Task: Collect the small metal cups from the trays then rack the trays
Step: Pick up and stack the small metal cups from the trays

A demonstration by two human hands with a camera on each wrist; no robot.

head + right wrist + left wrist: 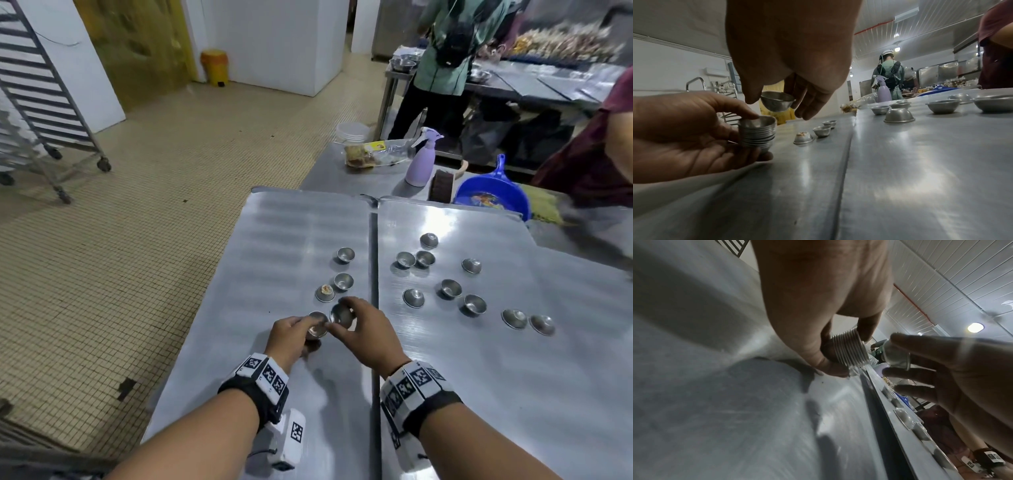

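Note:
Two flat metal trays lie side by side, the left tray (291, 233) and the right tray (496, 359). My left hand (291, 334) grips a stack of nested small metal cups (757, 133) just above the left tray. My right hand (356, 325) pinches a single cup (777, 101) by its rim, a little above and beyond the stack. Three loose cups (343, 281) remain on the left tray, one upside down with crumbs on it (324, 293). Several cups (450, 288) are scattered on the right tray, some inverted.
A wheeled tray rack (37, 99) stands on the tiled floor at far left. Beyond the trays are a lilac spray bottle (419, 161), a brush (442, 186), a blue dustpan (493, 195) and a bagged item (370, 154). Two people (452, 58) are at right.

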